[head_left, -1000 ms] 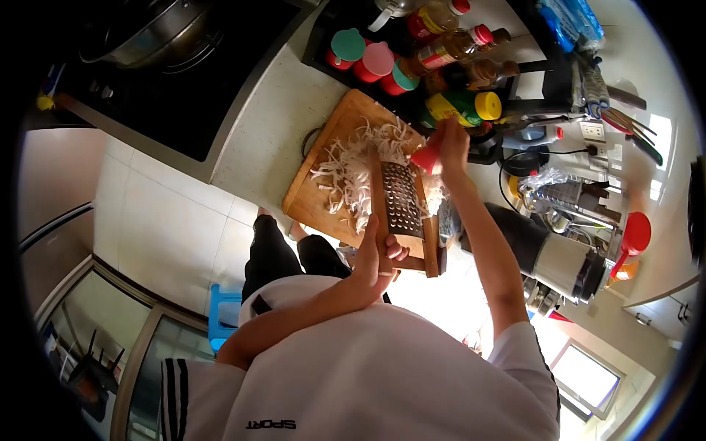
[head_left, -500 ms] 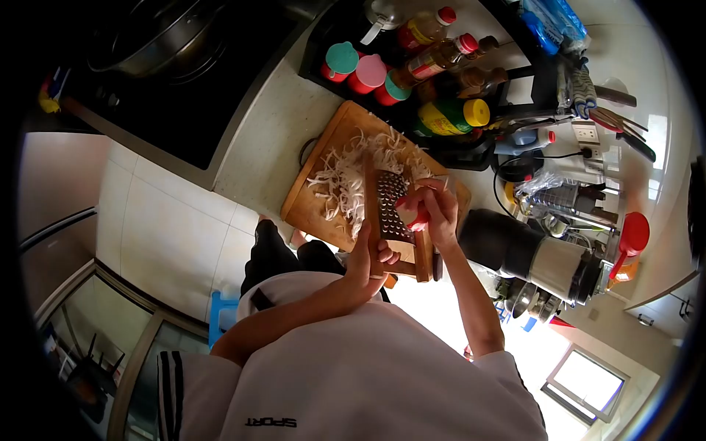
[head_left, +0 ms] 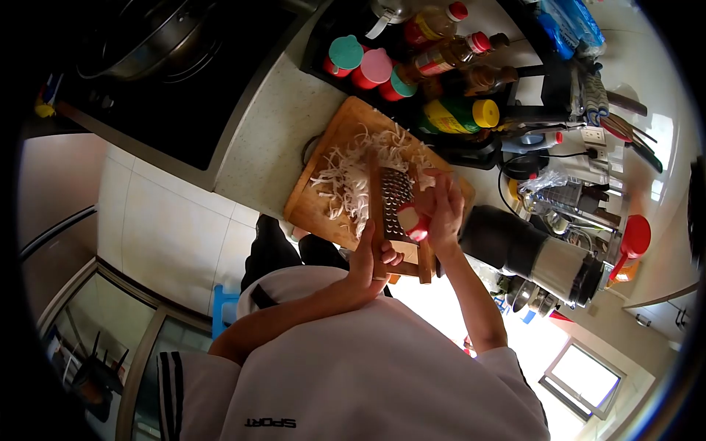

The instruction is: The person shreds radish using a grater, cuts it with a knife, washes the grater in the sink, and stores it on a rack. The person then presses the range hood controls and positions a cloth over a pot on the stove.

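Note:
My left hand [head_left: 369,259] is closed around the near end of the wooden frame of a grater [head_left: 398,197], which has a perforated metal plate. The grater lies slanted over a wooden cutting board [head_left: 303,200]. My right hand [head_left: 446,214] grips a red-skinned radish piece [head_left: 410,219] beside the plate's right side, its pale cut face showing. Whether the radish touches the plate, I cannot tell. Pale shreds [head_left: 346,176] are heaped on the board, left of and beyond the grater.
A black rack holds red jars [head_left: 344,56] with coloured lids and several bottles [head_left: 457,115] behind the board. At the left is a stove with a pan [head_left: 151,48]. A dark appliance [head_left: 496,237] stands at the right. A blue stool [head_left: 223,310] is below left.
My right hand has turned and shifted slightly, and more of the radish's pale cut face shows. My left hand keeps its hold on the grater. The whole view has shifted a little.

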Tool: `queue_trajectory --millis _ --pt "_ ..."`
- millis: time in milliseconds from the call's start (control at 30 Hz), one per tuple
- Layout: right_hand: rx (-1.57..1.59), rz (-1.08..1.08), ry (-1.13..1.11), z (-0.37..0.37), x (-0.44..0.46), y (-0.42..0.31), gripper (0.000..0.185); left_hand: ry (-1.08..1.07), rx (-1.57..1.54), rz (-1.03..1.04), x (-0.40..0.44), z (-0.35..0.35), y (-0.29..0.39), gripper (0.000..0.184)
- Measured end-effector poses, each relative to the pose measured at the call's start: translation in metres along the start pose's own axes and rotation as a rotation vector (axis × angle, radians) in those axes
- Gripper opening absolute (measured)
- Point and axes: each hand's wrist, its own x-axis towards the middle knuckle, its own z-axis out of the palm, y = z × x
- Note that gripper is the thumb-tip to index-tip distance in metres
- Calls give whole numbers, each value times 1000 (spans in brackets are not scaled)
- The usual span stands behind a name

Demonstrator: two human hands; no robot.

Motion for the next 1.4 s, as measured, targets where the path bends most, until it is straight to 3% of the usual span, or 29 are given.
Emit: queue_trajectory --millis 33,133,200,267,300,367,467,500,567,633,700,800,833,933,967,1067,1133,1200,1233,1267,1333,1400 --pt "82 26 70 0 -2 0 25 16 -12 -5 0 0 0 49" --pt "-63 64 170 7 -17 -13 25 77 -31 -7 -3 8 0 50" --pt "-44 -15 295 2 6 29 16 134 -7 -3 -6 12 -2 51" --pt "-374 -168 396 18 54 46 12 169 -25 0 -2 12 -6 53" --pt "-183 -206 284 13 85 70 14 127 -26 10 -2 10 -6 52" --pt "-516 -253 266 16 109 69 15 82 -28 8 -5 9 -7 52" --pt "-614 -369 254 6 89 62 14 50 -68 7 0 12 -7 51" --pt "-430 -79 256 11 59 36 14 50 -100 36 1 12 -7 49" --pt "-267 92 262 21 7 -8 12 51 -132 47 -1 14 -7 45" --pt "-335 -132 291 14 13 10 10 69 -134 81 -4 22 -7 37" --pt "115 55 350 3 41 42 9 82 -134 50 -7 17 -9 36" --pt "-650 -467 253 8 137 94 19 85 -167 27 -5 16 -10 35" --pt "-837 -738 198 17 145 92 20 68 -182 28 -5 16 -12 35" --pt "-753 -272 270 17 111 73 19 -32 -191 52 -3 12 -8 33" --pt "-529 -160 247 9 85 62 17 -35 -199 52 -3 13 -6 33" --pt "-417 30 184 27 -8 -12 12 -18 -210 54 -4 16 -8 32" --pt "-74 86 320 22 10 13 13 42 -171 27 -6 15 -4 32" --pt "-146 56 342 22 58 47 14 82 -165 4 -6 12 -3 32" --pt "-393 1 293 25 93 64 15 103 -162 -5 -7 11 -3 32" --pt "-549 -215 202 22 120 86 15 113 -174 8 -7 14 -2 33" --pt "-668 -389 129 21 142 98 16 118 -202 19 -9 26 -2 33" --pt "-595 -299 150 18 150 98 16 40 -186 37 -8 20 -5 33"
